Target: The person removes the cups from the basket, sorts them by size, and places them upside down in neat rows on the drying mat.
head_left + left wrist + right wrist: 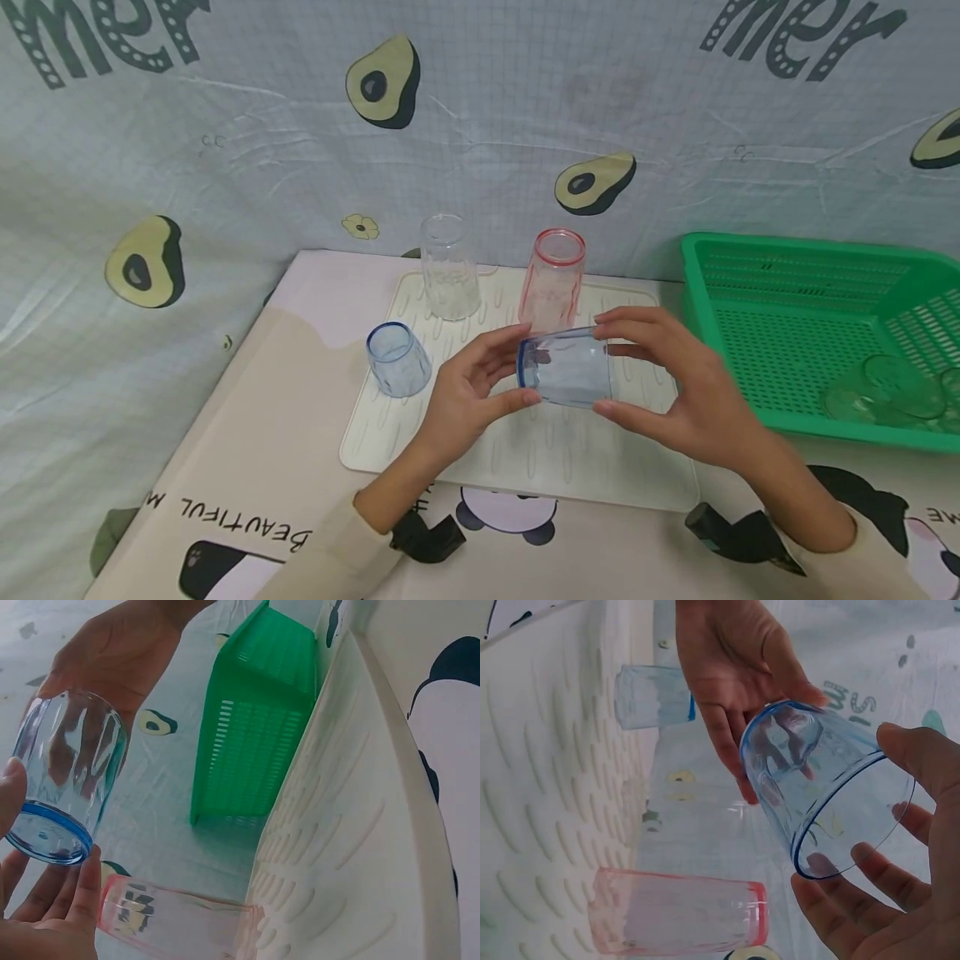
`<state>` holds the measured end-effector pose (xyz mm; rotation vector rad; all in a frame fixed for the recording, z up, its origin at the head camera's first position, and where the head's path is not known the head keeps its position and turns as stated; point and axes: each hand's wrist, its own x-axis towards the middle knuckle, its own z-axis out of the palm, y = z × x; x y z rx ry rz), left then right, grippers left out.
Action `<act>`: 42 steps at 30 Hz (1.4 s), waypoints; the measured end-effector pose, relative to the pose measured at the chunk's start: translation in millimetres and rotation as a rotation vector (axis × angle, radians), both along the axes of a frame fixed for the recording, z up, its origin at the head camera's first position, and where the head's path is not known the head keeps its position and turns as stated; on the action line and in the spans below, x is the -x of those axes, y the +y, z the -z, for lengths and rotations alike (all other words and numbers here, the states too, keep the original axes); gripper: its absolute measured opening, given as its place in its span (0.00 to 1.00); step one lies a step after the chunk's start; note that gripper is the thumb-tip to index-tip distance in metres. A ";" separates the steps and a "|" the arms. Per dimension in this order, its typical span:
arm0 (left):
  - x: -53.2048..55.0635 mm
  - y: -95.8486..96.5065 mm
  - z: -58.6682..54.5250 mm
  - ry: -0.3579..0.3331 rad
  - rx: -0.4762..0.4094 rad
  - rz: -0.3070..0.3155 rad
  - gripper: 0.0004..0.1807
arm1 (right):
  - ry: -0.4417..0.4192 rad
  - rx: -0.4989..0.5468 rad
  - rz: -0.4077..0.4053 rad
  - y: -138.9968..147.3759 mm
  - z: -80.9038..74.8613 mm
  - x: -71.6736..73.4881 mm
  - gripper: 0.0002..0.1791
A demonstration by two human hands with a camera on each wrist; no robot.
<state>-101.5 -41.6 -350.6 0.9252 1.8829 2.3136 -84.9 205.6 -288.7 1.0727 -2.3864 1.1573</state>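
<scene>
A clear blue drinking glass lies sideways in the air above the white ridged mat, held between both hands. My left hand pinches its thick, dark-blue end between thumb and fingers. At the opposite, thin-rimmed end my right hand grips with the thumb below and fingers above. Just behind the held glass stands a pink-tinted glass, its lower part hidden. A shorter-looking blue glass stands left of my left hand, and a tall colourless glass stands at the back of the mat.
The white mat lies on a patterned tablecloth. To the right is a green plastic basket with several clear glasses in its front right part. An avocado-print sheet hangs behind the table.
</scene>
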 end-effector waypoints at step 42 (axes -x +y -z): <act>2.6 11.0 -29.4 0.185 0.100 -0.117 0.35 | 0.069 -0.177 -0.010 -13.9 26.5 7.4 0.45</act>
